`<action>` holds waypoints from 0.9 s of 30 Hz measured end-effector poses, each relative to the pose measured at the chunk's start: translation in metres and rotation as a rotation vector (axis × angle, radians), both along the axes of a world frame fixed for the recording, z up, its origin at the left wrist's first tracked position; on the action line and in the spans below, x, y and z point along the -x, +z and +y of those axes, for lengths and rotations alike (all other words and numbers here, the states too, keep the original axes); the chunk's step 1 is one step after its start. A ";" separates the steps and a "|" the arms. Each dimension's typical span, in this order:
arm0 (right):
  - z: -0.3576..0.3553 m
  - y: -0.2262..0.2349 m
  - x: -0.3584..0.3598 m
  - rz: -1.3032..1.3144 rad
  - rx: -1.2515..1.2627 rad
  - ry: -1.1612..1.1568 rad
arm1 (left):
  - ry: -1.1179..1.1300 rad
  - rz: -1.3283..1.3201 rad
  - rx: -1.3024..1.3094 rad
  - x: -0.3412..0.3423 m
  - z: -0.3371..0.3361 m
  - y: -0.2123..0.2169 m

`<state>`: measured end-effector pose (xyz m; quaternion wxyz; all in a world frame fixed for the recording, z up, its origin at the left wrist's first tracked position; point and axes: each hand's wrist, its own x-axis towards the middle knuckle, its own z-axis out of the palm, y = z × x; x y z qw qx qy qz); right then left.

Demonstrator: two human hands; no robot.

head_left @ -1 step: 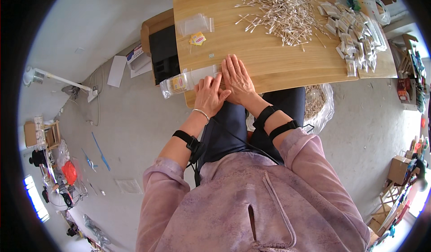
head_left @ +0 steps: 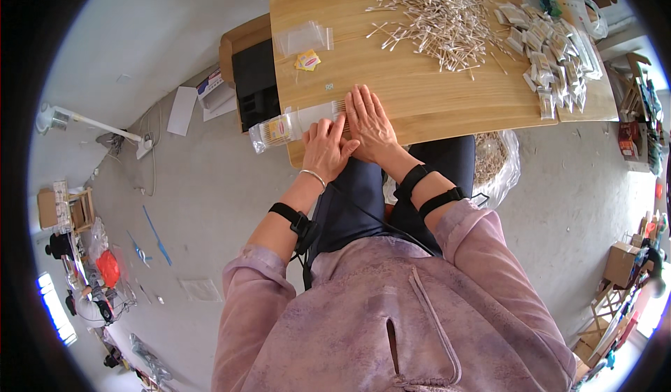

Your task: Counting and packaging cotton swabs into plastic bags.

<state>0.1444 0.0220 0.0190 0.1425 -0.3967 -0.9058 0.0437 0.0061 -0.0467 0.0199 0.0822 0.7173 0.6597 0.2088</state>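
Tabletop (head_left: 447, 95) of pale wood takes up most of our reach, its near edge running just under our wrists and its left corner close to our work, so anything pushed leftward could slide off to the floor; bare wood lies open between us and the big heap of cotton swabs (head_left: 437, 11) and the sealed small packets (head_left: 552, 49) to the right. Next, the clear plastic bag (head_left: 290, 125) of swabs lies across that left edge, partly overhanging; we judge it light, limp and slick, best pinched at its open mouth. Our right hand (head_left: 370, 123) lies flat, fingers together, on a row of swabs (head_left: 338, 105); our left hand (head_left: 327, 147) rests flat beside it, touching, clamped on nothing
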 end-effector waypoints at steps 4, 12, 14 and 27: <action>-0.001 0.001 0.001 0.006 0.000 -0.005 | -0.001 0.018 -0.010 0.000 -0.001 -0.001; 0.000 0.000 0.001 0.009 0.001 -0.008 | 0.024 -0.012 -0.022 -0.002 0.000 0.001; -0.001 0.000 0.001 0.047 0.041 0.002 | 0.041 -0.009 0.001 -0.003 0.002 0.003; 0.000 0.000 0.001 0.024 0.021 -0.006 | 0.042 0.026 0.033 -0.004 0.006 0.002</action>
